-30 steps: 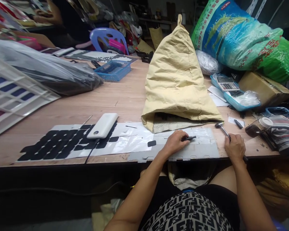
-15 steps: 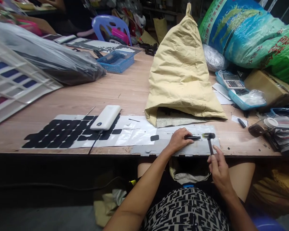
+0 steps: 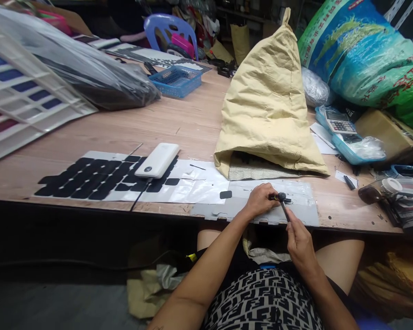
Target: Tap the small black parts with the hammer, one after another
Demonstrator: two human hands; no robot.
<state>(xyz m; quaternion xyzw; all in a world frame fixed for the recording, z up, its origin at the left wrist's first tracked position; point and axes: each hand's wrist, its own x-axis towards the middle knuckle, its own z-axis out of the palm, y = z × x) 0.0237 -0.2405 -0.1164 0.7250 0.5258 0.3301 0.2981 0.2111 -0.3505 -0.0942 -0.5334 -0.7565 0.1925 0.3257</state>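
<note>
My right hand [image 3: 299,233] is closed round the handle of a small hammer [image 3: 281,197], whose dark head is over a slim black piece [image 3: 288,200]. Whether the head touches that piece I cannot tell. With closed fingers my left hand [image 3: 260,201] steadies the black piece at its left end, and its fingertips are partly hidden. Underneath both hands lies a grey plastic sheet [image 3: 206,211] along the table's front edge. Left of my left hand is a rounded black pad [image 3: 226,195].
A beige sack [image 3: 265,105] stands just behind the hands. To the left a white power bank [image 3: 157,160] with a cable rests on a sheet of black pads [image 3: 86,176]. A jar [image 3: 378,190] and a blue basket with a calculator [image 3: 339,120] are at the right.
The hammer has swung left and its head now covers part of the black piece. My right hand has moved left with it; my left hand keeps its hold.
</note>
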